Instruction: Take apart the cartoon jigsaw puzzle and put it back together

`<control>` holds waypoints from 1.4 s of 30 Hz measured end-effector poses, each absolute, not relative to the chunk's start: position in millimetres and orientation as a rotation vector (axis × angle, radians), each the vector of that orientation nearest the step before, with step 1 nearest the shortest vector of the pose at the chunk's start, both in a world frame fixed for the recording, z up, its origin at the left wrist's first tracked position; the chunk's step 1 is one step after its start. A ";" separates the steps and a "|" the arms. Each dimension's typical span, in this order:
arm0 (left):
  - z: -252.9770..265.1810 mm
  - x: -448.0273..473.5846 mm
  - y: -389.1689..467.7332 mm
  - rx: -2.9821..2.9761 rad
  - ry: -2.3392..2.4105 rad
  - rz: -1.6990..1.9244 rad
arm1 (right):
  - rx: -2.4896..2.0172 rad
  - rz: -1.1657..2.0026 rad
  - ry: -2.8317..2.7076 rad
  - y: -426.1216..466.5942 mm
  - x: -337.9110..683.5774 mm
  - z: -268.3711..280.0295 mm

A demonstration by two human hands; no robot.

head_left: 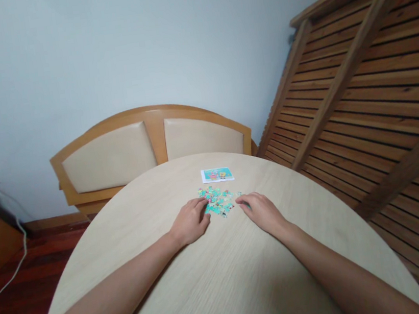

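A loose pile of small jigsaw puzzle pieces [219, 201], mostly turquoise with bits of pink and yellow, lies on the round table. My left hand [191, 223] rests at the pile's left edge, fingers stretched over the nearest pieces and thumb apart. On the other side, my right hand [261, 212] is bent toward the pile's right edge, its thumb and fingers slightly apart. A speck of turquoise shows by its fingertips; whether it touches them is unclear. Just beyond the pile lies a picture card [217, 175] with cartoon figures on a turquoise ground.
The pale round wooden table [181, 294] extends around both forearms. Behind it stands a wooden headboard [155, 133] with cream panels against the wall. A slatted wooden frame [368, 69] leans at the right. A white cable [23, 243] hangs down at the left.
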State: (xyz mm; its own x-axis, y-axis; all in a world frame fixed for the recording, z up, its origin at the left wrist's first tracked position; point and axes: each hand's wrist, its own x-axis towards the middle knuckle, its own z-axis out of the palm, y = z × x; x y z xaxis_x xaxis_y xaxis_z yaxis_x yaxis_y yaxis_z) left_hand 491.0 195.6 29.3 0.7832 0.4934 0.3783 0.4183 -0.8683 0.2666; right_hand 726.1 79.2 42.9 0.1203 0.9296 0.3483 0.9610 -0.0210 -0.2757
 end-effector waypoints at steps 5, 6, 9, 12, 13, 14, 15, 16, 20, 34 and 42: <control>28.1 490.3 196.9 2.866 0.591 0.593 | -1.848 -0.034 -1.940 78.1 729.0 43.4; 28.9 490.0 196.5 2.866 0.577 0.596 | -1.823 -0.017 -1.960 77.2 729.5 43.6; 34.1 489.2 192.9 2.863 0.477 0.643 | -1.815 -0.004 -1.953 74.0 731.1 44.9; 41.4 488.8 187.1 2.867 0.307 0.668 | -1.905 -0.044 -1.908 70.9 732.2 47.9; 43.6 488.8 185.3 2.873 0.253 0.656 | -1.933 -0.048 -1.907 69.9 732.1 49.4; 45.5 488.7 183.8 2.881 0.205 0.638 | -1.948 -0.047 -1.913 68.9 731.7 51.2; 46.9 488.6 182.6 2.890 0.163 0.617 | -1.946 -0.038 -1.931 67.8 730.9 53.3; 48.0 488.6 181.8 2.897 0.126 0.600 | -1.927 -0.020 -1.957 66.7 729.5 55.7; 50.3 488.1 179.8 2.897 -0.012 0.574 | -1.832 0.099 -2.036 61.4 717.5 66.4; 44.6 486.6 183.9 2.885 -0.143 0.527 | -1.550 0.522 -1.900 58.5 687.6 64.0; 48.8 488.4 180.4 2.897 -0.169 0.548 | -1.434 0.576 -1.883 60.6 695.6 53.1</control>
State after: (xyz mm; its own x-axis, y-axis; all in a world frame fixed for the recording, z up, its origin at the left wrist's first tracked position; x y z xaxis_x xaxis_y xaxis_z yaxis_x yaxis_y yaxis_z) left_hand 488.4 180.4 48.8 0.9251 -0.0765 0.3718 -0.1461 -0.9758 0.1629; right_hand 695.6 60.6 53.1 -0.1509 0.9548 0.2562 0.6479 0.2912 -0.7038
